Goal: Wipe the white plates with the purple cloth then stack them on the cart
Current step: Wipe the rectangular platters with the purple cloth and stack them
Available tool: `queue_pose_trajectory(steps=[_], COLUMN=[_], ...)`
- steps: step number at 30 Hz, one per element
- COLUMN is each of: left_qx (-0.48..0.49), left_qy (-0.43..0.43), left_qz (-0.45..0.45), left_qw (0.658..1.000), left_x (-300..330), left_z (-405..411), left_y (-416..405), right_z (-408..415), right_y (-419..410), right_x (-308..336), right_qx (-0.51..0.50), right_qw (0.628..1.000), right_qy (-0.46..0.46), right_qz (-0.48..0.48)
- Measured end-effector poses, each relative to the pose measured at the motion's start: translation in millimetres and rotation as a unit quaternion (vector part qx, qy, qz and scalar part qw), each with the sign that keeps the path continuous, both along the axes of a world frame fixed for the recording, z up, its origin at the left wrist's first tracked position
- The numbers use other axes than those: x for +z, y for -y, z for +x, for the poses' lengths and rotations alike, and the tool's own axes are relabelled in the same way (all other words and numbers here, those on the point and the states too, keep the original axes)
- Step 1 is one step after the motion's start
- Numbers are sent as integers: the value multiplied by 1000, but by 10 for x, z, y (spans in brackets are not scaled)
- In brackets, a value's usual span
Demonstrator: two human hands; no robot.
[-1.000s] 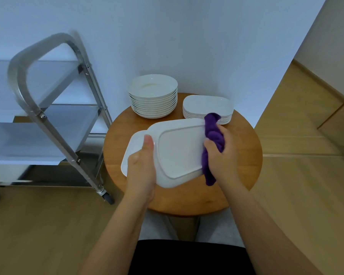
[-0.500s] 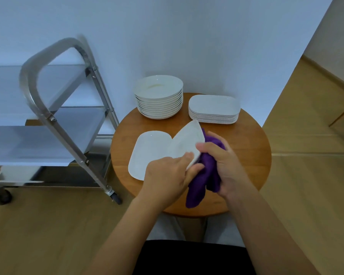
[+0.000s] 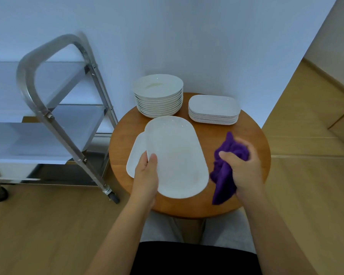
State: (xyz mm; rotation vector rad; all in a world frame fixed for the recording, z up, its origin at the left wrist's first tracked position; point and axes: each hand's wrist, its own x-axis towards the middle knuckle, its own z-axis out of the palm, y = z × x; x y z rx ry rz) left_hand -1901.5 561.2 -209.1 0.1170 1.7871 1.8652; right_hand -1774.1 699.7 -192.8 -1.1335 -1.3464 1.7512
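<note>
Over round table [image 3: 252,135], left hand [image 3: 146,175] grips oblong white plate [image 3: 177,155], right hand [image 3: 244,169] fingers bunching purple cloth [image 3: 224,175]

- My left hand [image 3: 146,176] grips the oblong plate [image 3: 176,155] over the round table [image 3: 252,135], above a second plate [image 3: 133,161] lying on the table's left part.
- A stack of round plates [image 3: 159,100] and a stack of oblong plates [image 3: 213,110] block the table's far edge.
- Bare tabletop shows between my right hand [image 3: 244,171], clutching the purple cloth [image 3: 224,175], and the oblong stack.
- The cart [image 3: 54,124] stands just left of the table; its slanted frame bars the near side of its shelves.
</note>
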Motion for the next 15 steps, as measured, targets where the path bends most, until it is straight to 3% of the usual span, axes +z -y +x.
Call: queue_pose_trajectory(steps=[2, 3, 6, 8, 15], left_qx=[-35, -58, -114, -110, -39], left_qy=[-40, -63, -122, -140, -99], left_qz=[-12, -17, -3, 9, -33], left_qw=[999, 996, 986, 984, 994], left_x=[24, 29, 45, 29, -148], left_z=[-8, -1, 48, -5, -414], left_y=[33, 38, 32, 47, 140], right_z=[-102, -188, -465, -551, -431], right_y=[-40, -32, 53, 123, 377], right_x=[85, 119, 139, 104, -179], right_qx=[66, 125, 261, 293, 490], right_qw=[980, 953, 825, 790, 747], right_qy=[50, 84, 229, 245, 191], right_qz=[181, 262, 447, 479, 406])
